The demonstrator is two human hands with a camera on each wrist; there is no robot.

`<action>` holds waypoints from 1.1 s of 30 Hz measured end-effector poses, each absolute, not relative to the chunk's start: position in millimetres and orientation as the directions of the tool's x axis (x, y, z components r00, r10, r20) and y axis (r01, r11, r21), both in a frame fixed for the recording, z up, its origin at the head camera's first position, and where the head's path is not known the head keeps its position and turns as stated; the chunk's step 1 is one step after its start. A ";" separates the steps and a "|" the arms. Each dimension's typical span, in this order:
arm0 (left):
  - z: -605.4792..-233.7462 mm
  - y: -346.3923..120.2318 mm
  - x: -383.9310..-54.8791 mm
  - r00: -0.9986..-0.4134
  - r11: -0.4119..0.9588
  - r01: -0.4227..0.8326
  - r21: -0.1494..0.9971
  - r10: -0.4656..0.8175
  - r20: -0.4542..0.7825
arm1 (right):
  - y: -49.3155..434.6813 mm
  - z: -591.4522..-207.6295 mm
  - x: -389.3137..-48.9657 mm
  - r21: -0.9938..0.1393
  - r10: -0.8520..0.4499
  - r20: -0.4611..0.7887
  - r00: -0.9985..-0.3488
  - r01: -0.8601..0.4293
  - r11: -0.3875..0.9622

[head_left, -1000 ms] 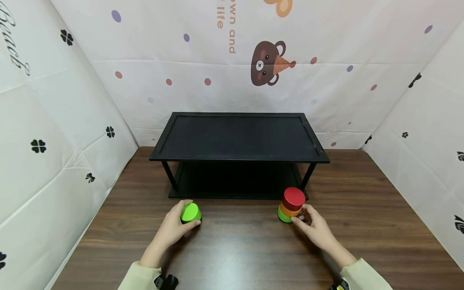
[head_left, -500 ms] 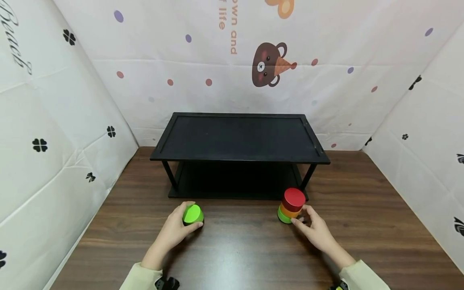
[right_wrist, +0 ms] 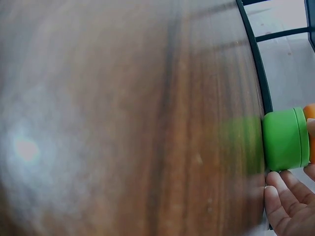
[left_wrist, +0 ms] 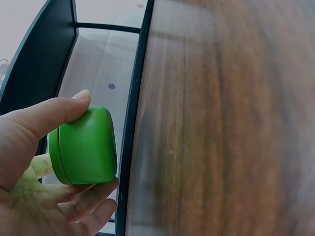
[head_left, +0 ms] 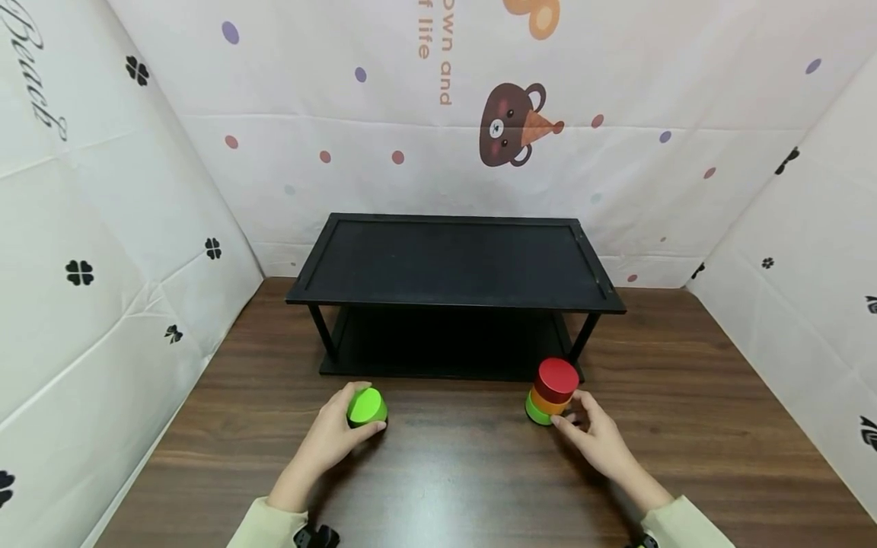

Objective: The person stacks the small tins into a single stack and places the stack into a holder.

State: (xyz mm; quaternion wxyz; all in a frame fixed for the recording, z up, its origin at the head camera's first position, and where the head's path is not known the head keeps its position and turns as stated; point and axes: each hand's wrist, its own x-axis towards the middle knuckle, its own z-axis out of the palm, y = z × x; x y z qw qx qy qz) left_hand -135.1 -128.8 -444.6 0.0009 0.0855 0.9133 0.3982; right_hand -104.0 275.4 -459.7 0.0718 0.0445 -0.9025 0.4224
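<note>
My left hand (head_left: 325, 432) grips a small green round container (head_left: 367, 406) between thumb and fingers. In the left wrist view its lid seam shows, and its base appears slightly above the wooden table. Over to the right stands a stack: a red round container (head_left: 558, 377) on top, an orange one (head_left: 550, 403) in the middle and a second green one (right_wrist: 283, 140) at the bottom, on the table. My right hand (head_left: 597, 440) holds the stack from its right side, thumb on the orange container, fingers partly hidden behind.
A black two-tier rack (head_left: 448, 262) stands at the back of the wooden table (head_left: 445, 464), its lower shelf (head_left: 448, 342) low over the tabletop. The stack is close to its front right corner. White printed cloth (head_left: 384, 175) encloses the back and both sides.
My left hand has shifted slightly to the right with the green container. My right hand and the stack look the same, apart from a small drift of the head view.
</note>
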 end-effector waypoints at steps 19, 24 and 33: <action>-432.9 -121.8 -129.1 -0.982 0.686 0.179 0.706 0.168 0.085 | 276.8 -459.7 -104.9 -0.759 -0.031 0.191 -0.981 -0.168 0.629; -428.0 -118.4 -127.3 -0.980 0.685 0.188 0.703 0.180 0.086 | 276.9 -458.8 -105.1 -0.768 -0.032 0.188 -0.982 -0.167 0.619; -417.7 -110.5 -121.2 -0.978 0.690 0.193 0.697 0.192 0.081 | 278.6 -458.4 -104.4 -0.766 -0.047 0.181 -0.982 -0.172 0.619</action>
